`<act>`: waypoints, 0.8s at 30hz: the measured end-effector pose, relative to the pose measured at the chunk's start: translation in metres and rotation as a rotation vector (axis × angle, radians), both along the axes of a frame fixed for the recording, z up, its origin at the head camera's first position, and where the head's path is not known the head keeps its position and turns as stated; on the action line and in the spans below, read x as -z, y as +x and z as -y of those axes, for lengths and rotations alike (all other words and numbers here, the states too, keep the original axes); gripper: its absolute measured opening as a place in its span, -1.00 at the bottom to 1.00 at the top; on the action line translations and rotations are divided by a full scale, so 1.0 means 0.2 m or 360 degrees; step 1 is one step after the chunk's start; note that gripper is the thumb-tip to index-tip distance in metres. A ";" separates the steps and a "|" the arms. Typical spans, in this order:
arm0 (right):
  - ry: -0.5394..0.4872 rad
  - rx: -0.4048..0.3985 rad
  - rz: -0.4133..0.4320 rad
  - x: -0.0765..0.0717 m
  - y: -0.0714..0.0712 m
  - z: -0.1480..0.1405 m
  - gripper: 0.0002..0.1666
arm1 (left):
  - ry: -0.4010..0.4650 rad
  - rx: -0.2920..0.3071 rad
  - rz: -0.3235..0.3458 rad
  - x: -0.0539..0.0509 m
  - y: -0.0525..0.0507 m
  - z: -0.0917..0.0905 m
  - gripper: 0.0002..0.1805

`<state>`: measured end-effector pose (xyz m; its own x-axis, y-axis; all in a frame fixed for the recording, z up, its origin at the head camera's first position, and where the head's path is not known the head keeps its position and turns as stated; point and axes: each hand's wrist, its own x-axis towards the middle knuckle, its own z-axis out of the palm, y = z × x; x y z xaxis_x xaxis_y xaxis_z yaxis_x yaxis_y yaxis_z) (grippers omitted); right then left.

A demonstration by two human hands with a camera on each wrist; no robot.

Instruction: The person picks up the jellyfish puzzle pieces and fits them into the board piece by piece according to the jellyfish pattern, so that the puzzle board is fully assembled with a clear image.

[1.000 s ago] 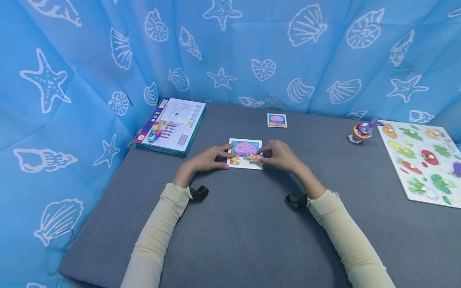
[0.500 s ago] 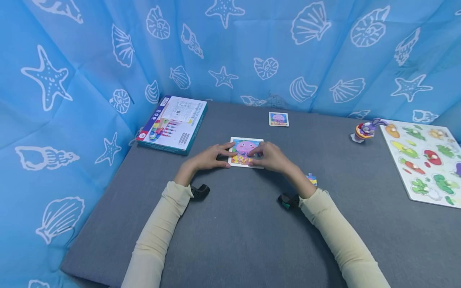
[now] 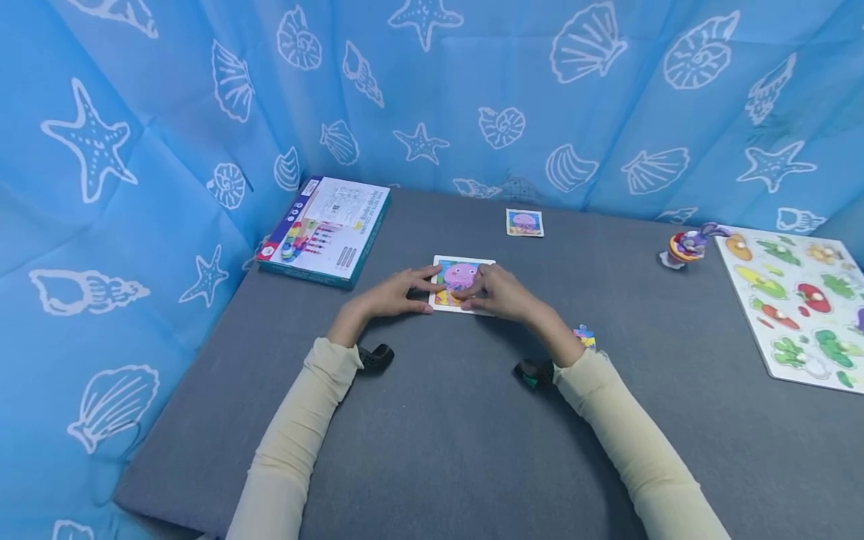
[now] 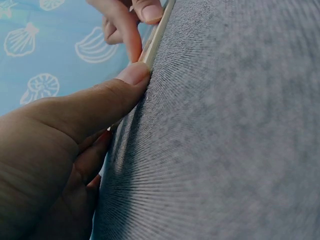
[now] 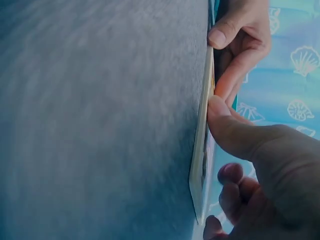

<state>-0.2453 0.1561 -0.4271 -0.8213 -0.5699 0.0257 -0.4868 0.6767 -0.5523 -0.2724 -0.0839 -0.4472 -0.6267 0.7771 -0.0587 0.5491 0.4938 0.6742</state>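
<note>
In the head view, a small white-bordered jigsaw board (image 3: pixel 466 259) lies on the grey table with a pink jellyfish picture (image 3: pixel 461 273) in it. My left hand (image 3: pixel 391 294) holds its left side, thumb on the near corner and fingers reaching over the picture. My right hand (image 3: pixel 502 294) covers the right side; its index finger presses down on the lower picture and its thumb touches the near edge. The wrist views show the board edge-on, as a pale edge (image 4: pixel 155 45). Whatever lies under my right fingertips is hidden. A loose jigsaw piece (image 3: pixel 586 335) is beside my right forearm, partly covered.
A jellyfish picture card (image 3: pixel 524 222) lies farther back. At the back left is a flat game box (image 3: pixel 331 232). To the right stand a small purple-topped toy (image 3: pixel 688 246) and a vegetable puzzle board (image 3: pixel 786 291). A blue seashell curtain (image 3: pixel 418 90) hangs behind.
My right hand has moved leftward over the board, and the piece it pinched now sits at or under its fingertips. The loose piece has come into sight by the forearm. My left hand stays on the board.
</note>
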 end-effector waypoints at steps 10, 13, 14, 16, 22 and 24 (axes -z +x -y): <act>-0.0117 0.0134 0.0141 0.01 -0.02 0.02 -0.70 | -0.0005 0.0006 -0.0015 -0.01 -0.01 0.00 -0.45; -0.0101 0.0129 0.0108 0.00 0.00 0.02 -0.70 | -0.0009 0.0002 -0.0015 0.00 -0.01 0.00 -0.45; -0.0099 0.0127 0.0096 -0.01 0.00 0.02 -0.71 | -0.0008 -0.0002 -0.0010 0.00 -0.01 0.00 -0.45; -0.0092 0.0122 0.0056 -0.01 0.01 0.01 -0.69 | -0.0012 -0.0009 -0.0001 0.00 -0.01 0.00 -0.45; -0.0073 0.0169 -0.0016 -0.04 0.06 -0.10 -0.64 | -0.0018 -0.0018 -0.0005 0.01 0.00 0.00 -0.45; -0.0047 0.0217 -0.0015 -0.05 0.09 -0.16 -0.61 | -0.0019 -0.0020 -0.0002 0.00 0.00 0.00 -0.45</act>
